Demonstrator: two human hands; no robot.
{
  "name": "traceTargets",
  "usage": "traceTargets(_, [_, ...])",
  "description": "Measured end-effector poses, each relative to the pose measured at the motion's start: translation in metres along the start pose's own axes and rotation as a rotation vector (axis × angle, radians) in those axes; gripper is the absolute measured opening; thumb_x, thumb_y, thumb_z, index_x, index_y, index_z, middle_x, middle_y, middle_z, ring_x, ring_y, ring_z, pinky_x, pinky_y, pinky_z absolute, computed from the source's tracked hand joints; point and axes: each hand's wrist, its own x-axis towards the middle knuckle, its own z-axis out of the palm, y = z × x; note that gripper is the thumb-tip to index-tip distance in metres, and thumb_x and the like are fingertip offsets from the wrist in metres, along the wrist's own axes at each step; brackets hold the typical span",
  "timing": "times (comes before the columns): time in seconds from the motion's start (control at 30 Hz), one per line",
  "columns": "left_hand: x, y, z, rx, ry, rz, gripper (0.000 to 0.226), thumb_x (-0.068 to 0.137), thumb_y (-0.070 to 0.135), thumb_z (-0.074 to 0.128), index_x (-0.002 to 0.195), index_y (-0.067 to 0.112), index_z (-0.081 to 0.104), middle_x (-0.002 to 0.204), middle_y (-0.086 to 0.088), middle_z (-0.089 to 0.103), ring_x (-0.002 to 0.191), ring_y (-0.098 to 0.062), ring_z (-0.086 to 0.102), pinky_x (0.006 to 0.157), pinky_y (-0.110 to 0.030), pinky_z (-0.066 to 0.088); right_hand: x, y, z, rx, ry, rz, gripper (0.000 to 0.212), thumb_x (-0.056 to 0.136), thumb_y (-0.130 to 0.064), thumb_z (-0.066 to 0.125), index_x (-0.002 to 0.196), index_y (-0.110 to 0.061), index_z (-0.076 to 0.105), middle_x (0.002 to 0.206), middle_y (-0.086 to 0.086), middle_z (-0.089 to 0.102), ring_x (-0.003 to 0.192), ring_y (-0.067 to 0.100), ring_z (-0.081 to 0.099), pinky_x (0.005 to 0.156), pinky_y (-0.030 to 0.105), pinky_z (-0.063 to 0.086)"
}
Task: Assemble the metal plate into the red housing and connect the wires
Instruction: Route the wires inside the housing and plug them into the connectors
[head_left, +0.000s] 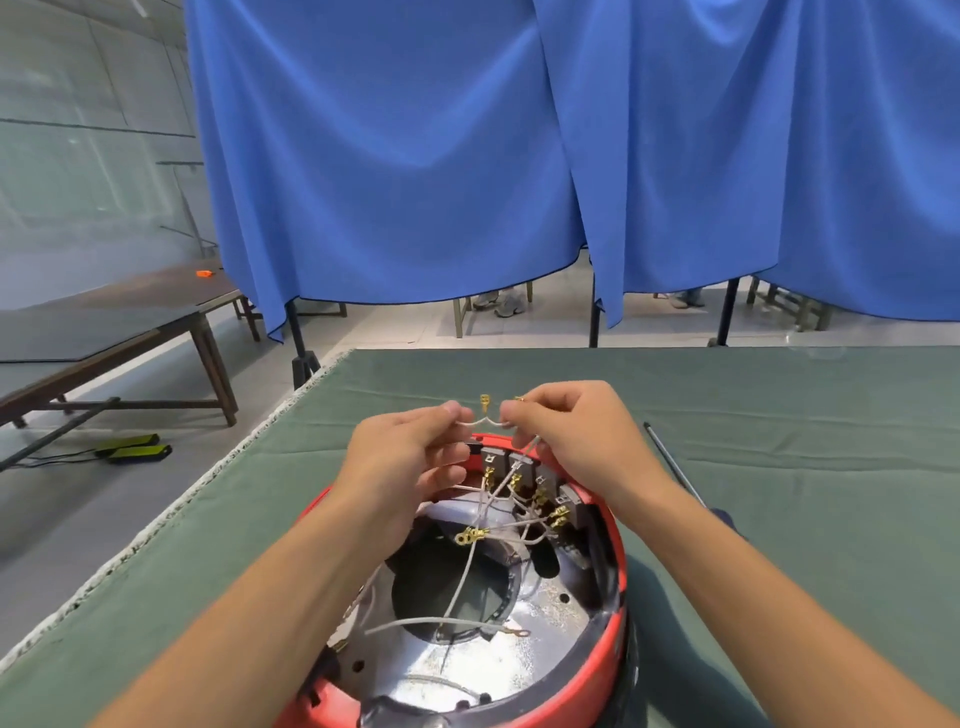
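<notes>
The round red housing lies open side up on the green table, right in front of me. A shiny metal plate sits inside it, with a dark round opening in its middle. Several white wires with brass terminals cross the plate and run to grey connector blocks at the housing's far rim. Above that rim, my left hand and my right hand each pinch a white wire. A brass spade terminal sticks up between the two hands.
A thin dark rod, perhaps a screwdriver shaft, lies on the green cloth to the right of my right wrist. Blue curtains hang behind the table. A low wooden bench stands on the floor at left.
</notes>
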Motion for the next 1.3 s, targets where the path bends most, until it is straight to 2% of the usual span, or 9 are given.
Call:
traceTargets(0.1, [-0.004, 0.003, 0.002, -0.135, -0.035, -0.082, 0.018, 0.090, 0.012, 0.060, 0.079, 0.002, 0.069, 0.067, -0.006, 0.068, 0.047, -0.007, 0.060, 0.045, -0.018, 0.051, 0.000, -0.001, -0.004, 0.092, -0.034, 0.053, 0.023, 0.086, -0.023, 0.068, 0.070, -0.009, 0.075, 0.047, -0.005, 0.058, 0.038, 0.006, 0.044, 0.042, 0.019, 0.039])
traceTargets(0.23, [-0.009, 0.002, 0.001, -0.116, -0.008, -0.160, 0.014, 0.089, 0.012, 0.063, 0.080, 0.002, 0.067, 0.060, -0.006, 0.068, 0.039, -0.007, 0.055, 0.040, -0.018, 0.049, -0.003, -0.002, -0.002, 0.063, -0.045, 0.073, 0.029, 0.087, -0.027, 0.066, 0.068, -0.007, 0.075, 0.055, 0.008, 0.059, 0.049, 0.018, 0.047, 0.055, 0.027, 0.040])
traceTargets(0.4, [-0.007, 0.001, -0.002, 0.011, 0.048, -0.143, 0.015, 0.088, 0.018, 0.065, 0.075, 0.010, 0.068, 0.061, 0.001, 0.070, 0.036, -0.004, 0.050, 0.038, -0.015, 0.044, -0.006, -0.003, -0.001, -0.088, -0.057, 0.051, 0.040, 0.093, -0.034, 0.055, 0.071, -0.009, 0.076, 0.042, -0.009, 0.059, 0.036, -0.001, 0.045, 0.039, 0.010, 0.034])
traceTargets(0.47, [-0.007, 0.003, -0.003, 0.052, -0.006, -0.173, 0.015, 0.089, 0.015, 0.063, 0.077, 0.007, 0.069, 0.061, -0.001, 0.070, 0.036, -0.004, 0.047, 0.037, -0.016, 0.042, -0.005, 0.000, -0.002, -0.078, 0.012, 0.028, 0.043, 0.095, -0.034, 0.053, 0.067, -0.009, 0.073, 0.043, -0.011, 0.058, 0.038, -0.002, 0.049, 0.046, 0.012, 0.038])
traceTargets(0.63, [-0.004, 0.005, -0.004, 0.286, -0.215, -0.230, 0.016, 0.091, 0.008, 0.057, 0.081, 0.004, 0.069, 0.061, -0.001, 0.065, 0.039, -0.004, 0.047, 0.039, -0.016, 0.042, -0.001, 0.011, -0.013, -0.089, 0.145, -0.010, 0.037, 0.095, -0.030, 0.052, 0.064, -0.021, 0.070, 0.061, -0.005, 0.066, 0.066, 0.008, 0.061, 0.069, 0.032, 0.049])
traceTargets(0.77, [0.002, 0.005, -0.006, 0.466, -0.367, -0.265, 0.016, 0.093, 0.011, 0.056, 0.087, 0.003, 0.069, 0.063, -0.001, 0.063, 0.043, -0.006, 0.049, 0.040, -0.018, 0.041, 0.000, 0.021, -0.013, -0.142, 0.089, 0.038, 0.030, 0.090, -0.025, 0.057, 0.062, -0.025, 0.068, 0.059, -0.008, 0.066, 0.062, 0.004, 0.061, 0.067, 0.031, 0.050])
traceTargets(0.83, [0.006, 0.002, -0.007, 0.518, -0.384, -0.256, 0.017, 0.092, 0.014, 0.059, 0.085, 0.005, 0.070, 0.062, -0.002, 0.062, 0.044, -0.007, 0.049, 0.040, -0.019, 0.040, 0.000, 0.025, -0.009, -0.184, 0.086, 0.036, 0.025, 0.087, -0.025, 0.059, 0.064, -0.028, 0.067, 0.064, -0.011, 0.065, 0.069, 0.008, 0.063, 0.070, 0.033, 0.052])
traceTargets(1.0, [0.012, -0.004, -0.009, 0.499, -0.368, -0.249, 0.018, 0.091, 0.018, 0.062, 0.079, 0.007, 0.071, 0.060, -0.002, 0.061, 0.041, -0.006, 0.047, 0.038, -0.018, 0.039, -0.003, 0.030, 0.001, -0.355, 0.064, -0.042, 0.012, 0.087, -0.030, 0.055, 0.082, -0.034, 0.066, 0.089, -0.016, 0.064, 0.090, 0.008, 0.059, 0.081, 0.036, 0.050])
traceTargets(1.3, [0.009, -0.008, -0.004, 0.492, -0.296, -0.215, 0.020, 0.096, 0.011, 0.053, 0.086, 0.003, 0.068, 0.055, 0.001, 0.058, 0.039, -0.005, 0.043, 0.037, -0.016, 0.037, -0.001, 0.031, 0.001, -0.416, -0.072, -0.092, 0.031, 0.093, -0.015, 0.048, 0.115, -0.027, 0.067, 0.113, -0.011, 0.066, 0.102, 0.008, 0.058, 0.088, 0.027, 0.046])
